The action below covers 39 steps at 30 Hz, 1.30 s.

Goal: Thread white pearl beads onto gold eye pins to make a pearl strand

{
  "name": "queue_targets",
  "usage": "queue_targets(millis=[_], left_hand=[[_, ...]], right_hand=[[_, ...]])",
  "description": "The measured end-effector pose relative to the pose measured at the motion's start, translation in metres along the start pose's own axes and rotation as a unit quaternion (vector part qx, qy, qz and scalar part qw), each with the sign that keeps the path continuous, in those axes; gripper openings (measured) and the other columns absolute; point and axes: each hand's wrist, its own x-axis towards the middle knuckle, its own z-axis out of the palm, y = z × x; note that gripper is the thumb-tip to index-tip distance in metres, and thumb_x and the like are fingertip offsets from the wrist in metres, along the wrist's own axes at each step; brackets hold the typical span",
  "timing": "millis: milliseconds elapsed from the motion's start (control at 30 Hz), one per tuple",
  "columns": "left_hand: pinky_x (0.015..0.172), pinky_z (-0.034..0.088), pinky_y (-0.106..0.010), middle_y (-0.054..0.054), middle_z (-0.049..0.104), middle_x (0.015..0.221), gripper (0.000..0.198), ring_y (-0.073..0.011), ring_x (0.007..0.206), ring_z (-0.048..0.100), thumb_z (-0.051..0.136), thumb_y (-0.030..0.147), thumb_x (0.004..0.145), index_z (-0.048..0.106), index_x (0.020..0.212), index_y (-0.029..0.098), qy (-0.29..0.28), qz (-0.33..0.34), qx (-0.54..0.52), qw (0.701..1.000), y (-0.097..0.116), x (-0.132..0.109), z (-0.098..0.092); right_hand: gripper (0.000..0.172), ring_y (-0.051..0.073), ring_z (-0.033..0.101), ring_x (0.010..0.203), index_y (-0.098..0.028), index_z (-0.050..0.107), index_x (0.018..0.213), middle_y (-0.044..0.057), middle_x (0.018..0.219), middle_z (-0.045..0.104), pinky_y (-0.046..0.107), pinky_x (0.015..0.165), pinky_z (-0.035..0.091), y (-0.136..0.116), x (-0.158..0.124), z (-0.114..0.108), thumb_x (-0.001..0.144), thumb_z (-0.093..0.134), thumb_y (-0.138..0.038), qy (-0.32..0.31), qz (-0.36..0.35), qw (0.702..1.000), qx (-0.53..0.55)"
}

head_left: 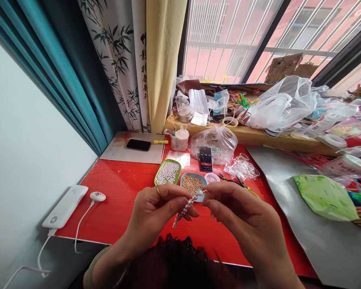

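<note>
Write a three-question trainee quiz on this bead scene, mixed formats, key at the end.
1. Multiple choice: what colour is the tray holding the gold beads?
A) green
B) blue
C) yellow

2. True or false: the left hand pinches the beaded strand.

3. Fill in: the smartphone showing a timer stands in front of a clear plastic ____.

Key: 1. B. 2. True. 3. Bag.
</note>
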Motion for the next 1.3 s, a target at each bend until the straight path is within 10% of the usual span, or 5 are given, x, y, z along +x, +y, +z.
queue_targets(millis=[400, 1300], left_hand=[[0.052, 0.053, -0.022, -0.002, 0.071, 0.064, 0.011, -0.0125, 0.055, 0.067, 0.062, 0.026, 0.081, 0.069, 0.078, 0.018, -0.044, -0.155, -0.133, 0.978, 0.013, 0.011, 0.006], [0.047, 0.040, -0.019, 0.002, 0.063, 0.048, 0.009, -0.0098, 0.046, 0.059, 0.054, 0.008, 0.059, 0.059, 0.060, 0.015, -0.073, -0.257, -0.240, 0.933, 0.024, 0.018, 0.021]], right_hand=[[0.016, 0.009, 0.061, 0.063, -0.024, 0.059, 0.089, -0.004, 0.074, 0.065, 0.019, 0.060, 0.051, -0.011, -0.008, 0.002, 0.085, 0.054, -0.009, 0.047, -0.161, 0.951, -0.262], [0.019, 0.005, 0.057, 0.064, -0.018, 0.061, 0.086, -0.005, 0.072, 0.064, 0.017, 0.060, 0.047, -0.010, -0.008, 0.006, 0.081, 0.055, 0.000, 0.054, -0.246, 0.934, -0.251]])
